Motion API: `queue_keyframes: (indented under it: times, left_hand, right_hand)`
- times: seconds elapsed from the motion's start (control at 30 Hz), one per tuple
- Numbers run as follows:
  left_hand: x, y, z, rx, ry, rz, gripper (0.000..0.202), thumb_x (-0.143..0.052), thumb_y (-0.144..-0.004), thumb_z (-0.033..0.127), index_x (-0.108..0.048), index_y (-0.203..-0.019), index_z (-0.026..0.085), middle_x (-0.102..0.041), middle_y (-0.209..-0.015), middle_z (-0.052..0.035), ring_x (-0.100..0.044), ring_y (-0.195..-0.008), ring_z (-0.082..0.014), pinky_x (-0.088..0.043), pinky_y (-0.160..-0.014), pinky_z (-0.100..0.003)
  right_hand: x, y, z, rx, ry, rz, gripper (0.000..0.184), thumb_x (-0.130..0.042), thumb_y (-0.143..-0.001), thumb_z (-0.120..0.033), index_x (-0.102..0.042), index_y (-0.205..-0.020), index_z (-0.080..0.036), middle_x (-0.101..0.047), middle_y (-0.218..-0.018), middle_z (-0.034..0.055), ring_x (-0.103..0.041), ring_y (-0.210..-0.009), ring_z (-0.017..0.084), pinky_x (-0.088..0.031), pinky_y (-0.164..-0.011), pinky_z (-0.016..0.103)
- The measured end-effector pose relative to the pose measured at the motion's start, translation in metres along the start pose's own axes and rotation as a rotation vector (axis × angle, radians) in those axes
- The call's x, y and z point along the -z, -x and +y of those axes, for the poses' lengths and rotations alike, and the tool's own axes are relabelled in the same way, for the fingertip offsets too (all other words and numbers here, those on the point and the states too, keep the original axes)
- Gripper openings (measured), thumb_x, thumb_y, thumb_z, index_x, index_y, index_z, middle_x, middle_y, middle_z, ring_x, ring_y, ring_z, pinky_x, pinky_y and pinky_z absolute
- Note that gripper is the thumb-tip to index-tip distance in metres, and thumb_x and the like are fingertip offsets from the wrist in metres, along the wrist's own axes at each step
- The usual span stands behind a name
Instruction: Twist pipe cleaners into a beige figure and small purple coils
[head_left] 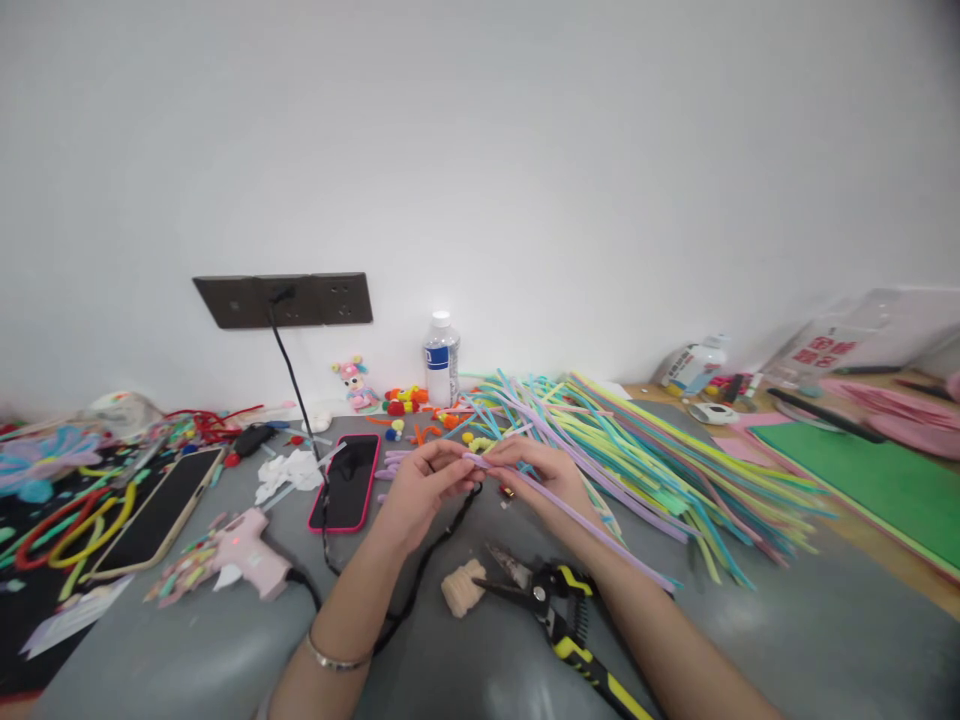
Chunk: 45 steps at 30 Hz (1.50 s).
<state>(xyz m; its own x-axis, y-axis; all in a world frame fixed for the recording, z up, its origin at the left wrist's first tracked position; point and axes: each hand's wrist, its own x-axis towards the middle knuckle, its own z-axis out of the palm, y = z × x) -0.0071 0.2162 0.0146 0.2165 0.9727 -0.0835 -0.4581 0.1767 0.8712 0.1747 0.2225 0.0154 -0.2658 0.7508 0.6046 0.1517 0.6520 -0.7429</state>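
Both hands meet above the middle of the counter (810, 630): the left hand (420, 492) and the right hand (546, 475) each pinch a lilac fuzzy stem (577, 514) near one end, fingertips almost together, a grip that suits close control of something thin and bendy. Its long free part trails back along the right wrist, where it seems to stay out of the fingers' way.

Beyond the right hand, a broad heap of loose stems (660, 470) fans across the counter, lying roughly lengthwise, which likely makes single ones easy to draw out. Nearer, between the forearms, rests a yellow-and-black cutter (570, 650), blades apart, handle toward the person, apparently parked for quick reach. A pink glue gun (247, 555) lies left of the left forearm, its cord out of the working spot's centre. Further back, a pink-edged phone (346, 485) lies flat, and a bottle (441, 365) stands upright by the wall. Smallest, a beige bundle (463, 588) sits just beside the cutter's tips; whether they touch is unclear.
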Motion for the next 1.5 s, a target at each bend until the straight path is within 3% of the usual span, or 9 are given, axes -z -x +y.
queue_keyframes:
  times: [0.2,0.33,0.4,0.57,0.67,0.87,1.07,1.3,1.5]
  left_hand:
    - [-0.004,0.003,0.000,-0.152,-0.280,0.031,0.029,-0.087,-0.062,0.039,-0.074,-0.072,0.015,-0.075,-0.066,-0.0033,-0.070,-0.064,-0.0161,-0.057,-0.065,-0.025]
    - [-0.004,0.004,0.002,-0.161,-0.324,0.023,0.029,-0.087,-0.063,0.041,-0.074,-0.072,0.016,-0.076,-0.066,-0.0043,-0.071,-0.065,-0.0181,-0.056,-0.067,-0.028]
    - [-0.002,0.005,0.003,-0.099,-0.325,-0.062,0.030,-0.086,-0.065,0.042,-0.074,-0.072,0.015,-0.076,-0.069,-0.0054,-0.071,-0.067,-0.0177,-0.056,-0.066,-0.026]
    - [0.002,0.009,0.002,0.194,-0.191,-0.321,0.048,-0.074,-0.073,0.059,-0.074,-0.077,0.011,-0.075,-0.073,-0.0108,-0.069,-0.062,-0.0159,-0.054,-0.059,-0.023]
    - [0.004,0.009,0.000,0.283,-0.142,-0.339,0.044,-0.077,-0.073,0.055,-0.073,-0.076,0.011,-0.071,-0.069,-0.0079,-0.063,-0.055,-0.0113,-0.051,-0.055,-0.020]
    - [0.010,0.007,-0.003,0.343,-0.088,-0.319,0.031,-0.089,-0.064,0.038,-0.070,-0.066,0.013,-0.064,-0.066,-0.0013,-0.056,-0.057,-0.0073,-0.044,-0.053,-0.017]
    - [0.011,0.007,-0.004,0.460,-0.064,-0.412,0.030,-0.090,-0.062,0.030,-0.074,-0.077,0.010,-0.062,-0.063,-0.0001,-0.053,-0.053,-0.0050,-0.041,-0.052,-0.017]
    - [0.007,0.006,-0.003,0.443,-0.019,-0.344,0.028,-0.091,-0.060,0.026,-0.069,-0.072,0.013,-0.063,-0.063,0.0018,-0.054,-0.049,-0.0042,-0.044,-0.048,-0.014]
    - [0.005,0.007,0.000,0.426,-0.056,-0.352,0.033,-0.088,-0.063,0.038,-0.069,-0.067,0.012,-0.065,-0.058,-0.0005,-0.056,-0.047,-0.0053,-0.046,-0.046,-0.013]
  right_hand:
    - [-0.001,0.003,0.002,-0.232,-0.061,0.086,0.022,-0.071,-0.083,-0.041,-0.077,-0.078,-0.020,-0.074,-0.076,0.0058,-0.067,-0.068,0.020,-0.053,-0.057,0.029]
    - [-0.001,0.002,0.002,-0.346,-0.139,0.127,0.028,-0.076,-0.076,-0.046,-0.072,-0.072,-0.018,-0.066,-0.065,0.0021,-0.058,-0.055,0.015,-0.048,-0.049,0.026]
    - [0.001,0.001,0.001,-0.367,-0.204,0.102,0.032,-0.076,-0.075,-0.049,-0.069,-0.072,-0.018,-0.064,-0.063,0.0008,-0.056,-0.053,0.014,-0.046,-0.049,0.025]
    - [0.007,-0.001,-0.005,-0.368,-0.322,-0.149,0.033,-0.073,-0.081,-0.049,-0.067,-0.073,-0.017,-0.062,-0.066,0.0000,-0.057,-0.059,0.013,-0.047,-0.057,0.024]
    - [0.007,0.000,-0.006,-0.349,-0.397,-0.238,0.030,-0.074,-0.081,-0.046,-0.067,-0.075,-0.017,-0.062,-0.067,-0.0009,-0.059,-0.062,0.013,-0.048,-0.061,0.025]
    - [0.003,0.002,-0.003,-0.352,-0.473,-0.263,0.023,-0.077,-0.080,-0.040,-0.069,-0.080,-0.018,-0.062,-0.075,-0.0010,-0.062,-0.066,0.014,-0.050,-0.064,0.026]
    - [0.006,0.002,-0.007,-0.295,-0.470,-0.394,0.022,-0.071,-0.086,-0.039,-0.071,-0.079,-0.018,-0.062,-0.075,0.0002,-0.059,-0.070,0.014,-0.049,-0.069,0.027]
    - [0.002,0.003,-0.005,-0.308,-0.454,-0.277,0.024,-0.075,-0.082,-0.041,-0.065,-0.082,-0.019,-0.059,-0.078,-0.0003,-0.058,-0.072,0.015,-0.047,-0.067,0.026]
    - [0.003,0.003,-0.006,-0.279,-0.416,-0.299,0.022,-0.070,-0.087,-0.040,-0.062,-0.084,-0.020,-0.056,-0.081,-0.0002,-0.057,-0.075,0.015,-0.046,-0.069,0.027]
